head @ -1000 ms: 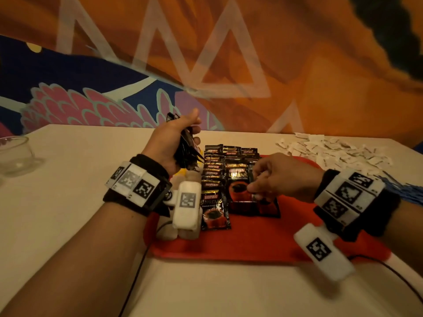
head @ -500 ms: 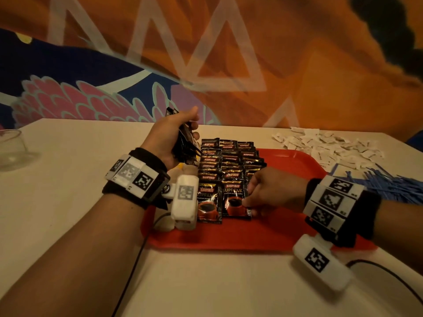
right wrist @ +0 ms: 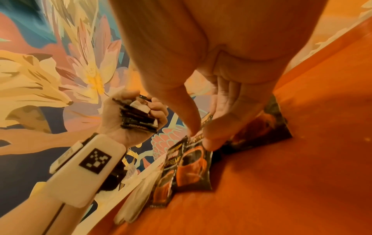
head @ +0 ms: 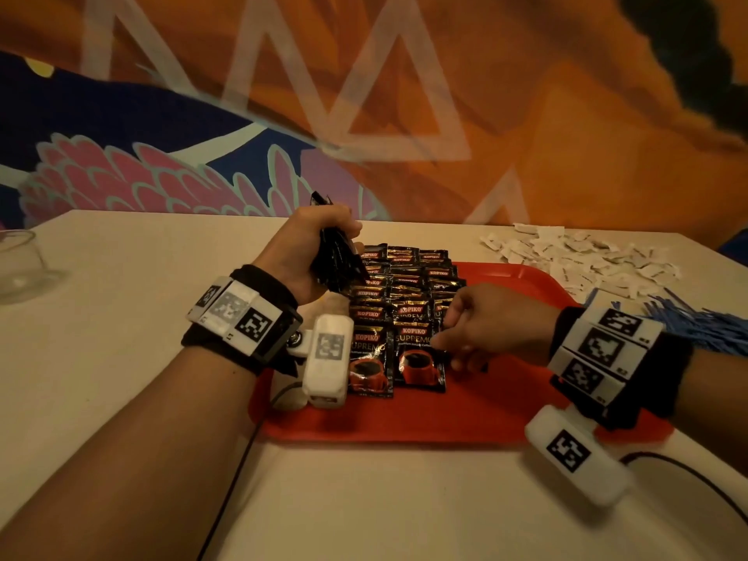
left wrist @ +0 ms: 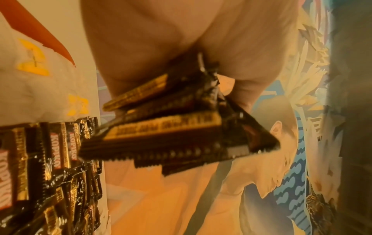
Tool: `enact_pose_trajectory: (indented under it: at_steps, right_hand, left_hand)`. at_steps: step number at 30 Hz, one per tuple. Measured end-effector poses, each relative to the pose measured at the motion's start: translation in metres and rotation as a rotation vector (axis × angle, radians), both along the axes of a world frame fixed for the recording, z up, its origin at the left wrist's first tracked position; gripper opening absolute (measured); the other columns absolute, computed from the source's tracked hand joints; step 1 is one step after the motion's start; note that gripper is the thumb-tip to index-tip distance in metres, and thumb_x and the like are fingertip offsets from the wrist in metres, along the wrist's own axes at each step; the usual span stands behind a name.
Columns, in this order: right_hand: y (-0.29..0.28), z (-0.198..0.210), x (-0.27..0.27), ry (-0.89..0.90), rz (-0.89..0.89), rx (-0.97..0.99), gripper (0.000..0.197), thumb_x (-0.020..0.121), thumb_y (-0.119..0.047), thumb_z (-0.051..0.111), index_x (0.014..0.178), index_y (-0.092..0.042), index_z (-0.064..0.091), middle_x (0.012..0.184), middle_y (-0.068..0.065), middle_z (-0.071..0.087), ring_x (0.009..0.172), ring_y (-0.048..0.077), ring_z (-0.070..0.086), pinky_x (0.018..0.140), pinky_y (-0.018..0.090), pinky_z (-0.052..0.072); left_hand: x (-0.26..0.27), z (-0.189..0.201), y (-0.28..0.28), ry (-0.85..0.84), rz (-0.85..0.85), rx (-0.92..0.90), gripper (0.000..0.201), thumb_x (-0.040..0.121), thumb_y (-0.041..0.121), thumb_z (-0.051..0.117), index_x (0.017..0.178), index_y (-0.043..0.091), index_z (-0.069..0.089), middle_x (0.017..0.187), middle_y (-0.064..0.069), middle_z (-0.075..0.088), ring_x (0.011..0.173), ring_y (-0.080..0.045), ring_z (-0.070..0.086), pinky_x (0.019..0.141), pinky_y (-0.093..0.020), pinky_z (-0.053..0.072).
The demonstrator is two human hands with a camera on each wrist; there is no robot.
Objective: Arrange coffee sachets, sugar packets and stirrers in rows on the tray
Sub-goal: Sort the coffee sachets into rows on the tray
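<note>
left hand clenched round a stack of coffee sachets above red tray; right hand pinching front sachet lying on tray, rows of sachets behind

Left hand raised, fist clenched; right hand low, fingertips pinching.

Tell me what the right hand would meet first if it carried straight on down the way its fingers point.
Most likely the coffee sachet in the nearest row: the right hand already has its fingertips at that sachet's edge on the red tray. Whether they touch it is unclear.
</note>
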State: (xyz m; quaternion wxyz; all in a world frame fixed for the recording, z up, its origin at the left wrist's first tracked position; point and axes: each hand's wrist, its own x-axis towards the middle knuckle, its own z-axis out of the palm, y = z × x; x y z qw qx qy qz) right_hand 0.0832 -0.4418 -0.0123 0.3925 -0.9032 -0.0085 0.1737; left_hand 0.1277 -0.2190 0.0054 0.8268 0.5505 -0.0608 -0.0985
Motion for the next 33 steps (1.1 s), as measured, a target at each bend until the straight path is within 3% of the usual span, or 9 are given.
enact_pose_trajectory:
  at_steps: [5, 10, 13, 16, 19, 21, 23, 26, 33]
  right_hand:
    - [-0.004, 0.014, 0.011, -0.128, -0.012, 0.157, 0.019, 0.087, -0.016, 0.072, 0.093, -0.005, 0.057, 0.071, 0.010, 0.069, 0.065, 0.019, 0.068, 0.054, 0.028, 0.052]
    - [0.010, 0.029, 0.022, -0.313, -0.012, 0.367, 0.041, 0.087, -0.039, 0.067, 0.096, 0.001, 0.066, 0.081, 0.011, 0.068, 0.068, 0.018, 0.065, 0.053, 0.022, 0.053]
    - [0.021, 0.033, 0.026, -0.406, 0.004, 0.343, 0.037, 0.076, -0.043, 0.078, 0.094, -0.011, 0.070, 0.089, 0.008, 0.072, 0.076, 0.018, 0.069, 0.070, 0.031, 0.059]
    - [0.034, 0.034, 0.029, -0.425, 0.022, 0.383, 0.018, 0.076, -0.021, 0.083, 0.087, -0.013, 0.070, 0.078, 0.006, 0.070, 0.065, 0.014, 0.066, 0.059, 0.026, 0.055]
    - [0.042, 0.034, 0.031, -0.459, -0.027, 0.434, 0.018, 0.078, -0.008, 0.081, 0.088, -0.012, 0.067, 0.073, 0.006, 0.067, 0.054, 0.010, 0.062, 0.049, 0.021, 0.047]
    - [0.044, 0.036, 0.031, -0.583, -0.066, 0.330, 0.018, 0.079, -0.009, 0.079, 0.088, -0.015, 0.065, 0.076, 0.003, 0.067, 0.055, 0.005, 0.061, 0.047, 0.022, 0.047]
    - [0.045, 0.040, 0.029, -0.743, -0.074, 0.156, 0.017, 0.079, -0.013, 0.075, 0.092, -0.017, 0.065, 0.081, 0.000, 0.067, 0.064, 0.007, 0.061, 0.052, 0.023, 0.048]
    - [0.049, 0.044, 0.025, -0.883, -0.011, -0.002, 0.020, 0.079, -0.015, 0.071, 0.094, -0.023, 0.061, 0.082, -0.001, 0.067, 0.073, 0.014, 0.061, 0.063, 0.025, 0.049]
    - [0.056, 0.045, 0.029, -0.983, 0.078, -0.071, 0.024, 0.079, -0.010, 0.069, 0.097, -0.020, 0.058, 0.070, -0.011, 0.051, 0.062, 0.001, 0.046, 0.058, 0.021, 0.038]
  left_hand:
    - [-0.002, 0.001, -0.004, -0.047, -0.046, 0.005, 0.043, 0.086, -0.013, 0.040, 0.116, 0.010, 0.060, 0.096, -0.012, 0.065, 0.081, -0.023, 0.069, 0.076, -0.036, 0.059]
    - [-0.006, 0.002, -0.008, -0.105, -0.084, 0.039, 0.051, 0.093, -0.010, 0.049, 0.139, 0.014, 0.053, 0.125, -0.022, 0.066, 0.105, -0.034, 0.069, 0.083, -0.043, 0.061]
    - [-0.007, 0.000, -0.010, -0.076, -0.050, 0.086, 0.039, 0.093, -0.002, 0.056, 0.131, 0.005, 0.058, 0.121, -0.024, 0.065, 0.104, -0.037, 0.067, 0.082, -0.045, 0.060]
    - [-0.008, -0.001, -0.013, -0.075, 0.030, 0.153, 0.028, 0.091, 0.004, 0.063, 0.118, -0.003, 0.063, 0.109, -0.024, 0.070, 0.092, -0.034, 0.072, 0.077, -0.043, 0.061]
    - [-0.007, -0.001, -0.016, -0.134, 0.114, 0.152, 0.020, 0.094, 0.008, 0.063, 0.113, 0.004, 0.065, 0.095, -0.016, 0.073, 0.082, -0.027, 0.073, 0.071, -0.039, 0.061]
    - [-0.006, 0.001, -0.018, -0.155, 0.171, 0.144, 0.009, 0.097, 0.016, 0.061, 0.102, 0.010, 0.065, 0.075, -0.005, 0.065, 0.062, -0.017, 0.066, 0.056, -0.029, 0.055]
    - [-0.005, 0.003, -0.016, -0.141, 0.229, 0.150, 0.018, 0.096, 0.030, 0.063, 0.090, 0.013, 0.061, 0.065, 0.000, 0.049, 0.053, -0.013, 0.052, 0.048, -0.024, 0.046]
    - [-0.005, 0.007, -0.014, -0.088, 0.218, 0.144, 0.053, 0.075, 0.055, 0.072, 0.101, 0.011, 0.060, 0.061, 0.002, 0.046, 0.050, -0.013, 0.048, 0.047, -0.026, 0.044]
    - [-0.008, 0.009, -0.016, -0.057, 0.202, 0.117, 0.062, 0.064, 0.063, 0.071, 0.095, 0.011, 0.059, 0.064, 0.000, 0.047, 0.055, -0.014, 0.048, 0.057, -0.032, 0.045]
